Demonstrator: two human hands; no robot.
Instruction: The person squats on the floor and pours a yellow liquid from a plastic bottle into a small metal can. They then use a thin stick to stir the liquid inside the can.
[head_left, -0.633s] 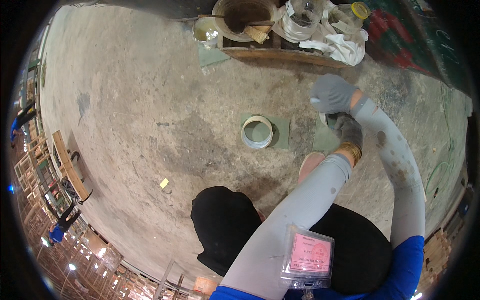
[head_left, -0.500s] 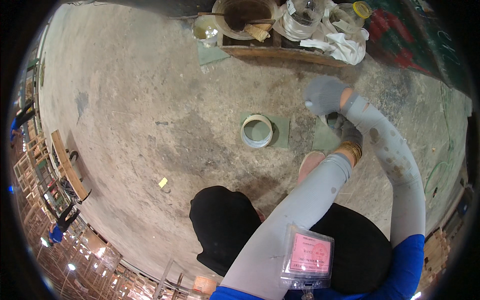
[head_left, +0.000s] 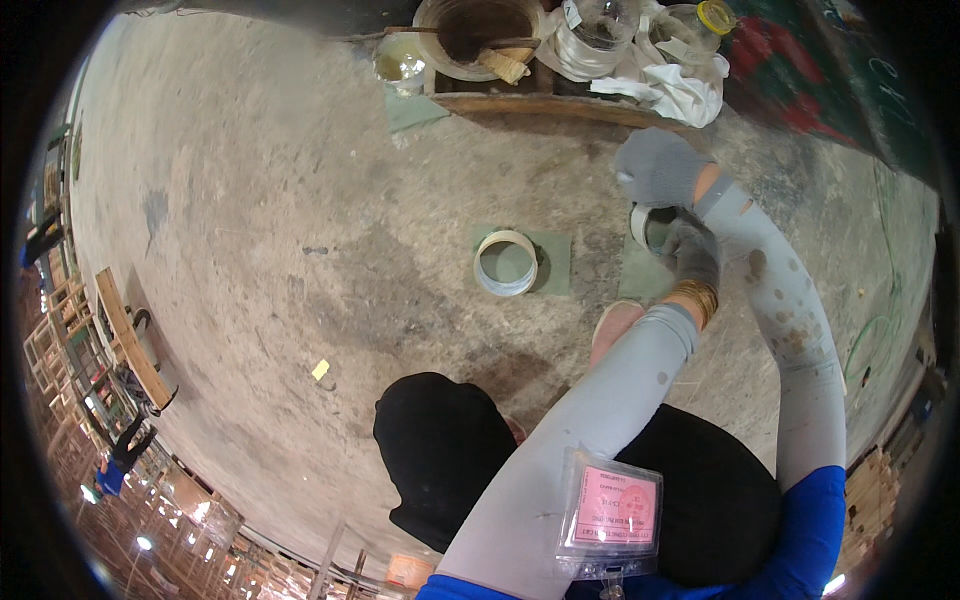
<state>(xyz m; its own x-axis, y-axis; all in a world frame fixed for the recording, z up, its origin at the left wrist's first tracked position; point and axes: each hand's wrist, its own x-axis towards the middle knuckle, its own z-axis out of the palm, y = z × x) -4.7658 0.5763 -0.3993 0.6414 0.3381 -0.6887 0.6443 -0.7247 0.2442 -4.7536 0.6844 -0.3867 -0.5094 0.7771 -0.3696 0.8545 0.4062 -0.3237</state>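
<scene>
A short pale ring (head_left: 640, 228) stands on a green sheet (head_left: 645, 275) on the floor to the right. My left hand (head_left: 694, 248), in a grey glove, is at the ring's near right side, its fingers curled on the rim. Just beyond the ring, my right hand (head_left: 658, 166), also gloved in grey, is held above the floor with its fingers closed; what they hold, if anything, is hidden. To the left, a second cream ring (head_left: 481, 264) of similar shape sits on another green square (head_left: 556, 263), touched by neither hand.
At the far side, a wooden tray (head_left: 570, 107) bears a round tub (head_left: 425, 45), plastic jars and white cloth (head_left: 680, 92). A small pot (head_left: 399, 62) stands beside it on a green piece. A yellow scrap (head_left: 320, 370) lies on the floor, and a wooden beam (head_left: 132, 338) at the left.
My right hand has lifted slightly away from the ring, so more of its pale rim shows. My left hand stays at the ring. The whole view has shifted a little.
</scene>
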